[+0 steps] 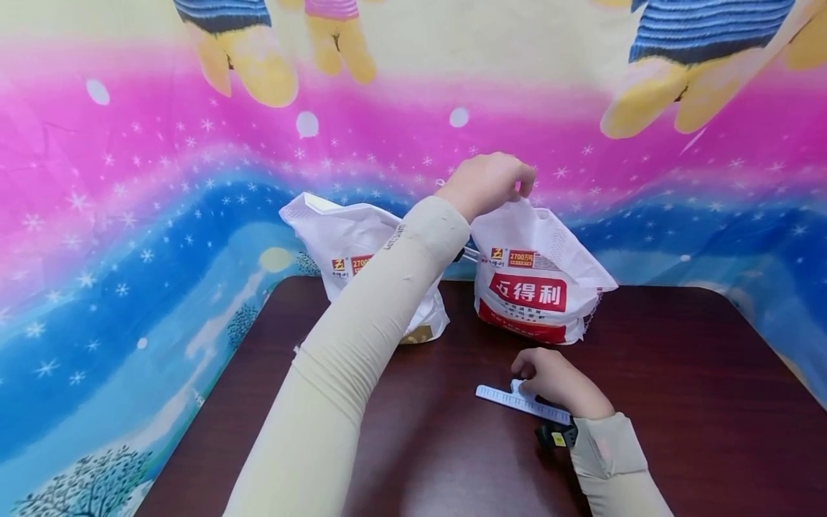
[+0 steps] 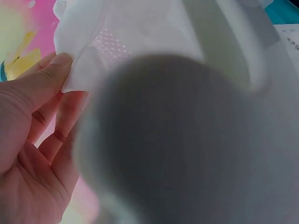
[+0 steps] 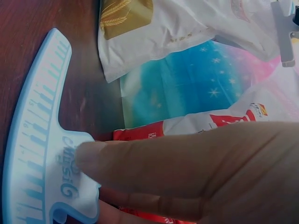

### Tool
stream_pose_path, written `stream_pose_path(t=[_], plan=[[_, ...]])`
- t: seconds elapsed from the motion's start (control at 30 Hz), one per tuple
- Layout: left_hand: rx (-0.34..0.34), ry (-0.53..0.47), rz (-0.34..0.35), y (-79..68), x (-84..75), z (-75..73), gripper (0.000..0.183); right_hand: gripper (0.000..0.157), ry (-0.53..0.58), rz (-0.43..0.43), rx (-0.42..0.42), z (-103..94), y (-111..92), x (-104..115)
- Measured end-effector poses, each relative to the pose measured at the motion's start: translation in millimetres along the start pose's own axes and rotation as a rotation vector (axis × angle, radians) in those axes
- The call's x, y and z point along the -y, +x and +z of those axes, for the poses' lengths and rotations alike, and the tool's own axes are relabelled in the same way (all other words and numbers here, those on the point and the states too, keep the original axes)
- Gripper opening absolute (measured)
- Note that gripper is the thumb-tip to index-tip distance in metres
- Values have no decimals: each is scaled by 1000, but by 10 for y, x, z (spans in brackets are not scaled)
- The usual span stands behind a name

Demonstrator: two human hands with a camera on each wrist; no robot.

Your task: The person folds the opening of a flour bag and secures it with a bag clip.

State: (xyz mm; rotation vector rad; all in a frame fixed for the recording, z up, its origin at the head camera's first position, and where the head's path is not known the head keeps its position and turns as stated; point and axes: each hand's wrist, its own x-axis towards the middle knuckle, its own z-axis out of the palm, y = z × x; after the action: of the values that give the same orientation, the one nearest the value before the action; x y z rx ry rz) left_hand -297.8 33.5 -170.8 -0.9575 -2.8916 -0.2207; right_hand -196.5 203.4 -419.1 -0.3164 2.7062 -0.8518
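Note:
My left hand [image 1: 487,183] reaches across to the top of the right-hand white flour bag [image 1: 545,248], which carries red labels. Thumb and fingers pinch a corner of its white material [image 2: 140,28] in the left wrist view, where a dark blurred shape covers much of the picture. Low over the table, my right hand [image 1: 562,380] grips a pale blue and white long clip [image 1: 523,403] by its handle. Piano keys and the word "Music" are printed on this clip [image 3: 35,135] in the right wrist view, with the thumb pressed on the handle.
A second white bag [image 1: 349,222] stands on the left, partly hidden behind my left forearm. Both bags are near the back of the dark brown table [image 1: 685,402]. Behind hangs a colourful cartoon backdrop [image 1: 388,115]. A black device [image 1: 555,435] sits at my right wrist.

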Motion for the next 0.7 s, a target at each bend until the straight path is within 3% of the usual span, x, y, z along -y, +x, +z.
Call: stream_pose_path(t=[0.7], plan=[[3,7,-6,21,38,17,25,23,-17,10,-3,11,16,-13]])
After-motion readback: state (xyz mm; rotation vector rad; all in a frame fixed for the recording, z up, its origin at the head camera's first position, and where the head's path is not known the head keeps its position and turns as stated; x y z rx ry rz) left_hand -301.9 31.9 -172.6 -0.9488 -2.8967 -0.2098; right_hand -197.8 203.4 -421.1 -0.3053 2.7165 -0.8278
